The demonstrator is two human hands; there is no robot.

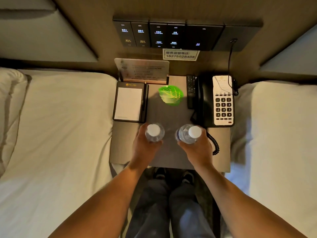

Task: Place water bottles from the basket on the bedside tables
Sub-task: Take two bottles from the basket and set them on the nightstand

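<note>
I look straight down on a grey bedside table (169, 157) between two beds. My left hand (145, 146) grips a clear water bottle with a white cap (154, 132), held upright over the table's front middle. My right hand (199, 148) grips a second clear bottle with a white cap (189, 133), tilted slightly to the right. The two bottles are side by side, a small gap between them. Whether their bases touch the table is hidden. No basket is in view.
On the table stand a black notepad holder with pen (130, 102), a green leaf-shaped card (170, 95), a remote (190, 91), a phone (217, 100) with coiled cord (215, 143) and a sign stand (142, 70). White beds (56, 126) flank both sides; a switch panel (171, 35) sits above.
</note>
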